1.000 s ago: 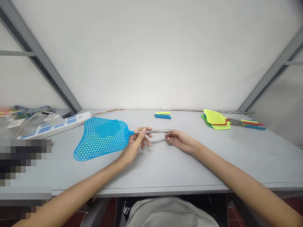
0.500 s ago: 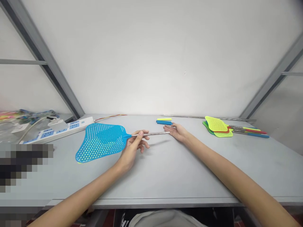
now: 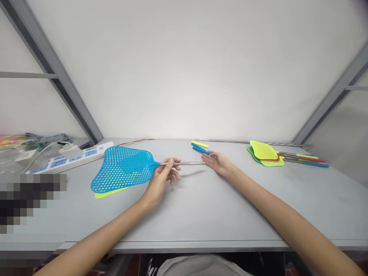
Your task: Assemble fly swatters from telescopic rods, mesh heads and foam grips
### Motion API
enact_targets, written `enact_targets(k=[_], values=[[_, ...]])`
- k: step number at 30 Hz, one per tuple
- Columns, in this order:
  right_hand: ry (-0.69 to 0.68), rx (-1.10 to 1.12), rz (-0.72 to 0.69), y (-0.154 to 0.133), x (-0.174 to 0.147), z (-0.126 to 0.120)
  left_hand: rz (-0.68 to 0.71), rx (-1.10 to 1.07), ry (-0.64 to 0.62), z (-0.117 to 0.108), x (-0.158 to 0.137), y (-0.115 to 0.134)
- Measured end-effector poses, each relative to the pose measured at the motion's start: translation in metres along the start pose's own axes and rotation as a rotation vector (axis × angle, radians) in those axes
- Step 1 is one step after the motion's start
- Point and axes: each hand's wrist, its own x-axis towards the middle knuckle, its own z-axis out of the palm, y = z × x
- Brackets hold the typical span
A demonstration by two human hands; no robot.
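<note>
My left hand (image 3: 162,178) pinches the thin metal rod (image 3: 189,163) of a blue fly swatter (image 3: 123,168) between thumb and fingers. The swatter's perforated head points left, and under it lies a yellow-green mesh head (image 3: 110,193), mostly covered. The rod's free end reaches the fingers of my right hand (image 3: 217,163). That hand has its palm turned up, with thumb and forefinger closed at the near end of a blue handle sleeve (image 3: 202,150). Beside it lie another blue sleeve and a yellow sleeve (image 3: 200,144).
Several finished-looking swatters (image 3: 266,153) are stacked at the right, with coloured grips (image 3: 313,163). Long metal rods (image 3: 244,142) lie along the wall. A white power strip (image 3: 77,158) with plugs and a cable occupies the left, near blurred plastic bags. Red and yellow wires run behind.
The sleeves have swung askew, their right ends toward my right hand, which has shifted slightly nearer me. The blue swatter head has risen a little, exposing more of the yellow-green head.
</note>
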Motion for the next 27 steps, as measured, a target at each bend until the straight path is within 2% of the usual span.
enact_targets(k=[3, 7, 11, 20, 27], values=[[-0.005, -0.03, -0.019, -0.001, -0.004, 0.001, -0.007, -0.013, 0.013, 0.0, 0.001, 0.0], [-0.018, -0.173, -0.123, -0.004, -0.008, 0.001, -0.004, -0.02, 0.02, -0.001, 0.002, -0.001], [0.071, -0.241, -0.201, -0.008, -0.008, 0.0, 0.0, -0.015, 0.023, -0.002, 0.003, -0.001], [0.276, -0.245, -0.379, -0.022, 0.002, -0.013, -0.001, -0.022, 0.03, -0.004, 0.004, -0.003], [0.271, -0.097, -0.459, -0.036, 0.003, -0.019, -0.023, -0.02, 0.029, -0.004, 0.004, -0.002]])
